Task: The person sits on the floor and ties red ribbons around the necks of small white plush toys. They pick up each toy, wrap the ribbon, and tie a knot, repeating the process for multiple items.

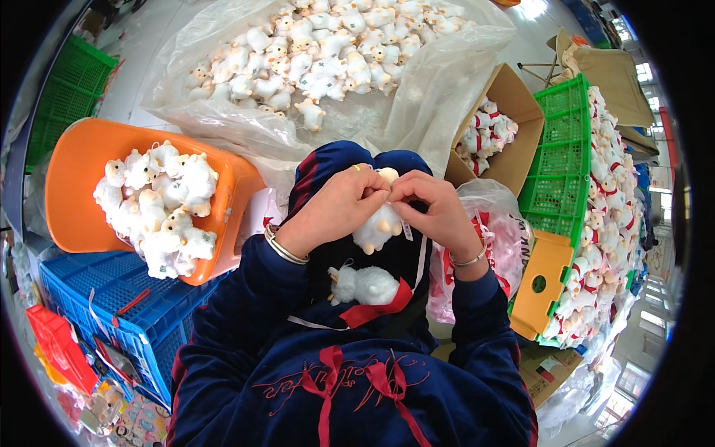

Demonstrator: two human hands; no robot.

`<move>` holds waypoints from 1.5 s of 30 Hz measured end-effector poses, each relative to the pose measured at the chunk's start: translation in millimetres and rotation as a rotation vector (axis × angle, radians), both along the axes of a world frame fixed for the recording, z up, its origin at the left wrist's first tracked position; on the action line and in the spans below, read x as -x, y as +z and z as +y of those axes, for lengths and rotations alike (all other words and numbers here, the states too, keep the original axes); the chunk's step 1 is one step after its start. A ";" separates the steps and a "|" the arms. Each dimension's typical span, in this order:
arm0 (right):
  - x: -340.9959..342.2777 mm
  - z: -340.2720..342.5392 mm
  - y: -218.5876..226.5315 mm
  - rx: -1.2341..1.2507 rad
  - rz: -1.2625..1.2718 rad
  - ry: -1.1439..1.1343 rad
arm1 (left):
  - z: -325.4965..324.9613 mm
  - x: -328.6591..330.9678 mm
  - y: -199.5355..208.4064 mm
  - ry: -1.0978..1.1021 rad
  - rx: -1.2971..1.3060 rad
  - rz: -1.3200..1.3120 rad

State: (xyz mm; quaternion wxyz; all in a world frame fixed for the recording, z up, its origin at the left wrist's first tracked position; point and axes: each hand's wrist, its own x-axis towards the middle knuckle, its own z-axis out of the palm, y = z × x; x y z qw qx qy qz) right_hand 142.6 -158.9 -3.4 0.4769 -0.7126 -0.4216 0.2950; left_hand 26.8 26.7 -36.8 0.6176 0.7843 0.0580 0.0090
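Observation:
Above my lap, my left hand (335, 205) and my right hand (432, 201) meet with pinched fingertips at the neck of a small white plush lamb (376, 229) with tan feet. The left fingers close on the toy beside its head. Whatever the right fingertips pinch is too small or hidden to make out. A white tag sticks out at the toy's side. A second plush lamb (366, 286) lies on its side on my lap, nearer my body, against a red ribbon (378, 307).
An orange tub (78, 179) of plush lambs stands left on a blue crate (156, 328). Ahead, a clear plastic sheet (439, 82) bears a big heap. At right are a cardboard box (525, 127), a green crate (558, 160) and many red-trimmed toys (596, 246).

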 end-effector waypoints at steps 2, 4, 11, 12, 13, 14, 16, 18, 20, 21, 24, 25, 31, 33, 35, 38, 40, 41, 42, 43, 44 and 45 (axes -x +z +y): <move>0.6 1.6 -0.6 0.029 -0.027 -0.013 | 0.2 0.5 0.2 0.008 0.005 0.004; 3.0 2.2 -1.4 0.039 -0.058 -0.035 | -0.2 0.7 -2.3 0.010 0.023 -0.003; 23.9 6.2 -14.2 0.031 -0.260 -0.191 | -0.7 1.9 -1.5 0.026 0.048 -0.009; 26.8 6.7 -16.7 0.016 -0.284 -0.216 | -1.0 2.4 -0.7 0.027 0.059 -0.009; 29.3 7.6 -19.2 0.001 -0.309 -0.240 | -0.8 3.3 -0.4 0.029 0.070 -0.010; 31.6 8.7 -21.8 -0.034 -0.343 -0.251 | -1.0 4.5 -4.3 0.032 0.041 -0.077; 35.4 9.0 -27.2 -0.103 -0.408 -0.276 | -2.9 7.3 -13.1 0.036 -0.015 -0.211; 37.0 6.0 -33.3 -0.143 -0.469 -0.272 | -8.4 12.0 -12.7 0.069 0.046 -0.164; 36.7 3.8 -36.3 -0.173 -0.498 -0.266 | -12.4 14.1 -7.2 0.106 0.068 -0.157; 36.1 3.1 -37.0 -0.182 -0.495 -0.262 | -13.7 14.6 -4.4 0.126 0.060 -0.173; 32.6 0.8 -42.3 -0.225 -0.514 -0.256 | -13.5 14.3 -5.3 0.141 0.016 -0.199; 32.1 0.2 -44.8 -0.241 -0.522 -0.254 | -13.4 14.9 -6.5 0.140 -0.001 -0.201; 32.1 -2.2 -52.1 -0.303 -0.513 -0.265 | -12.9 13.5 0.9 0.150 0.165 0.032; 30.7 -1.8 -52.1 -0.310 -0.521 -0.249 | -11.8 13.3 4.4 0.140 0.098 -0.037; 29.3 -0.6 -51.2 -0.313 -0.523 -0.238 | -10.9 12.4 3.0 0.120 0.024 -0.110; 26.9 1.6 -48.2 -0.307 -0.501 -0.231 | -9.1 11.2 -1.9 0.094 -0.071 -0.194; 26.0 2.4 -46.2 -0.292 -0.464 -0.225 | -8.9 13.6 -0.5 0.102 -0.103 -0.208; 25.3 1.7 -41.9 -0.236 -0.395 -0.217 | -7.9 13.9 -0.1 0.094 -0.082 -0.192; 24.0 0.0 -35.1 -0.180 -0.325 -0.208 | -6.5 14.1 0.4 0.085 -0.060 -0.176; 23.1 -2.2 -29.6 -0.123 -0.255 -0.200 | -5.8 14.3 0.6 0.076 -0.036 -0.160; 21.1 -3.5 -26.8 -0.110 -0.252 -0.177 | -5.3 14.1 0.5 0.067 -0.040 -0.155; 17.8 -3.7 -24.8 -0.098 -0.248 -0.153 | -4.9 13.7 0.2 0.059 -0.044 -0.151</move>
